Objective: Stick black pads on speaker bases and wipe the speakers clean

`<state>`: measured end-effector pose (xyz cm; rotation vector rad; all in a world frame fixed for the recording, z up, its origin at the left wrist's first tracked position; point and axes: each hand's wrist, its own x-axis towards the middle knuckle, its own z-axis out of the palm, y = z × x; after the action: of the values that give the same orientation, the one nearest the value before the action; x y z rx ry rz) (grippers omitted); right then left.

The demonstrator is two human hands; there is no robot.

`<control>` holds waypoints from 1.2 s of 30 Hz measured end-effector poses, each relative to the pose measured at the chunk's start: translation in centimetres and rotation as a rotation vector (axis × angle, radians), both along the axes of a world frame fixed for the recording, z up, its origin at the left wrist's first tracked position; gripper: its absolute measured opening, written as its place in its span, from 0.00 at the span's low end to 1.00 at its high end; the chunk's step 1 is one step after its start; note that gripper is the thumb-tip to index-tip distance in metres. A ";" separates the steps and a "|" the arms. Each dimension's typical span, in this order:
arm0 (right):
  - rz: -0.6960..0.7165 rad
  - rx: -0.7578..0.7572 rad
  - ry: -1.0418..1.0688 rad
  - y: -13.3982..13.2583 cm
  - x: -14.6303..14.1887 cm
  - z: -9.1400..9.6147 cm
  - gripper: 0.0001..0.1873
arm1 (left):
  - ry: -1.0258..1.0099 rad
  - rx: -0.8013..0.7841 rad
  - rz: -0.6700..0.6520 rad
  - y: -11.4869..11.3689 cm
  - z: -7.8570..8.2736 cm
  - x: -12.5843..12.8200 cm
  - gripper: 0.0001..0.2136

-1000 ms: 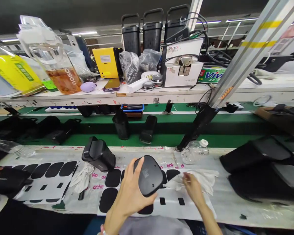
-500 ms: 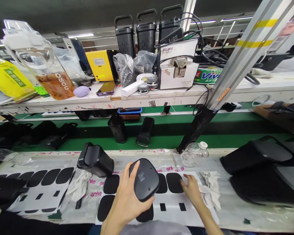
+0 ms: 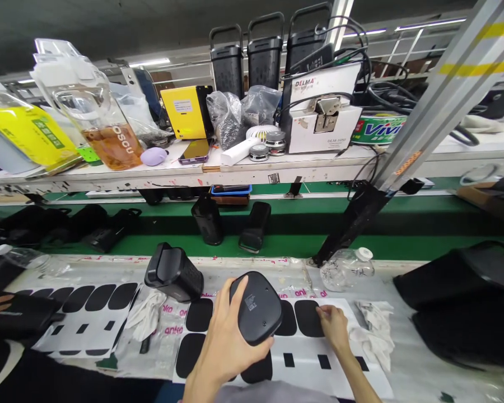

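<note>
Left hand (image 3: pixel 223 344) grips a seemingly unpadded device (image 3: pixel 258 308); right hand (image 3: pixel 335 327), pinch unclear from here, touches a pad (image 3: pixel 308 318) still on its sheet (image 3: pixel 306 351).

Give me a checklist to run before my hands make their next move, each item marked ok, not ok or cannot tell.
1. Black device gripped: ok, the left hand holds it between thumb and fingers.
2. Device face with the printed label uncovered: ok, it faces the camera.
3. Right hand at a black pad: ok, its fingers are at the pad's right edge.
4. Pad edge lifted from the white sheet: cannot tell, the fingers hide it.
5. Sheet clear of the white cloth: not ok, the cloth seems to overlap its right edge.
</note>
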<state>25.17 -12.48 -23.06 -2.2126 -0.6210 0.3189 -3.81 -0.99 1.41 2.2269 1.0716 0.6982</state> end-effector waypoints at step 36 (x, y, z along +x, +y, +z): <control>0.572 0.020 0.300 -4.3 -0.9 5.4 0.08 | -0.006 0.032 -0.018 1.2 -0.2 -0.2 0.44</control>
<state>24.28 -16.82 -17.66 -1.8765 -1.0704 0.9108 -3.96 0.21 1.19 2.2573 1.0436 0.7188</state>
